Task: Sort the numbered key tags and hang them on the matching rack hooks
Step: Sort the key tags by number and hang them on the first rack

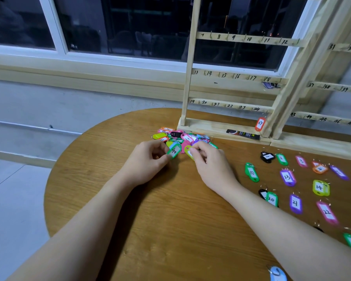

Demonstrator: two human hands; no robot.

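On the round wood-grain table [150, 230], the left hand [148, 163] pinches a green plastic key tag with a white paper insert reading 40 [174, 151] between thumb and fingertips, lifted slightly at the near edge of the unsorted heap of coloured plastic tags [182, 136]. The right hand [213, 167] has its fingers curled down on a yellow-green plastic tag [189, 152] at the same edge of the heap; its number is covered, and I cannot tell for certain whether the tag is pinched clear or only pressed to the table.

These tags look light, stiff and smooth, so they likely slide on the wood and over each other. The thin wire rings probably snag neighbouring rings in the heap, so a tag should be drawn out slowly. The best hold is across the flat body by its long edges, which keeps the number readable and leaves the ring end free for a hook.

To the right, tags lie in loose rows by number: 1, 2, 3, then 10, 13, 14, then 20, 21, 22. The pale wooden rack with handwritten hook numbers [187, 82] stands at the table's far edge, with a second rack section [332, 86] beside it, where a hook for 40 would plausibly sit, though that label is out of frame. An orange tag marked 37 [260, 124] sits at the foot of the rack.
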